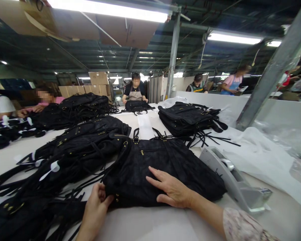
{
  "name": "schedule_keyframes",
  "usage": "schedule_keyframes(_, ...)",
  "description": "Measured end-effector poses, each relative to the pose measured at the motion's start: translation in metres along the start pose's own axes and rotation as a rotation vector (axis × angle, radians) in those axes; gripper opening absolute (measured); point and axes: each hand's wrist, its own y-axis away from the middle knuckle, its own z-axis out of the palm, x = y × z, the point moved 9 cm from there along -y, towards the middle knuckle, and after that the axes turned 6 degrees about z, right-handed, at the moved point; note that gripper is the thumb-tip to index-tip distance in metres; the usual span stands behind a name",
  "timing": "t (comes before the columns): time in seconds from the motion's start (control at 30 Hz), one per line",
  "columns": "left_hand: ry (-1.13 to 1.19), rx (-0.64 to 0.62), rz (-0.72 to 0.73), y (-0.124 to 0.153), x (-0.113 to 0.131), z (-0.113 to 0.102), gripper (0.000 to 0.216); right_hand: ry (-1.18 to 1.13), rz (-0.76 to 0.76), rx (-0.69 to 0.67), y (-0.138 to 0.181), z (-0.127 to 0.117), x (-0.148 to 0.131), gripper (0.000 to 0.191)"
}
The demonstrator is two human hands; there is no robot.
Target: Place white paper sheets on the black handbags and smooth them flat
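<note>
A black handbag (pixel 155 167) with brass fittings and a zip pocket lies flat in front of me on the white table (pixel 150 224). At its lower left corner my left hand (pixel 97 201) is closed, pinching the bag's edge between thumb and curled fingers. My right hand (pixel 169 187) rests on the bag's lower front with fingers spread, holding nothing. The bag's handles point away from me. To its right, close by, stands a grey tape dispenser (pixel 230 177).
Piles of black bags (pixel 90 140) with loose straps and white tags crowd the left side. Another stack of bags (pixel 188 117) sits at the back right, near clear plastic sheeting (pixel 271 157). A co-worker (pixel 135 92) handles a bag across the table. A metal post (pixel 273 67) rises at right.
</note>
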Motion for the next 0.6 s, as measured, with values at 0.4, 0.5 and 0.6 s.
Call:
schedule_keyframes(0.4,-0.846,-0.022,1.369,0.043,0.133,0.008,0.038,0.049,0.031,-0.095,-0.003,0.001,-0.006,0.071)
schedule_keyframes(0.5,-0.863,0.041,1.375,0.043,0.114,-0.003,0.037,0.047,0.021,-0.088,-0.002,0.001,-0.005,0.072)
schedule_keyframes(0.6,-0.863,0.122,1.234,0.042,0.084,-0.013,0.041,0.042,-0.005,-0.064,0.0,0.0,-0.007,0.071)
